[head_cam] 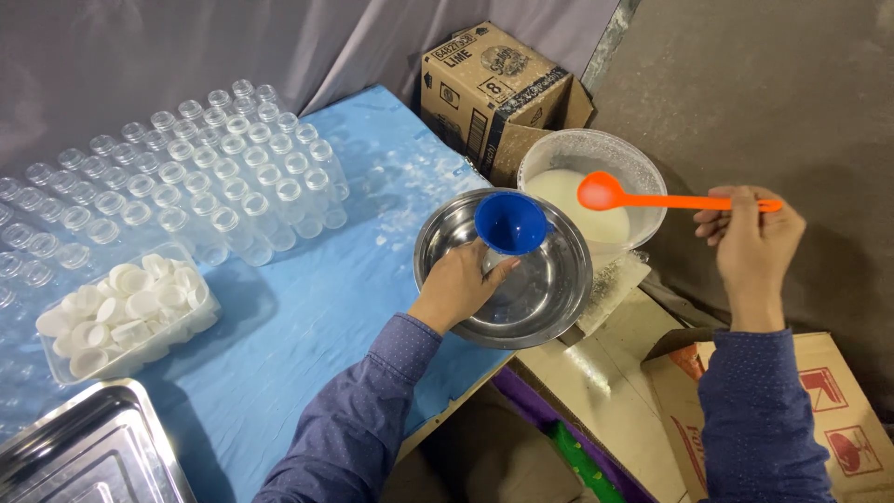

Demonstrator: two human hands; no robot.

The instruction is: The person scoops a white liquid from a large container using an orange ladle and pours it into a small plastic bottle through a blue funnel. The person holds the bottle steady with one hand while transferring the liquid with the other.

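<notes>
Left hand (458, 284), fingers curled around a small clear bottle whose mouth carries a blue funnel (509, 222), held inside a steel bowl (549, 298) at the edge of the blue-covered counter (307, 326). Right hand (745, 237), fingers pinched shut on the handle of an orange spoon (652, 197), its bowl poised over a clear tub of white liquid (596, 177). Rows of empty clear bottles (186, 177) stand upright on the counter; beside them, a container of white caps (126, 307). A cardboard box (494, 88) sits behind the tub.
</notes>
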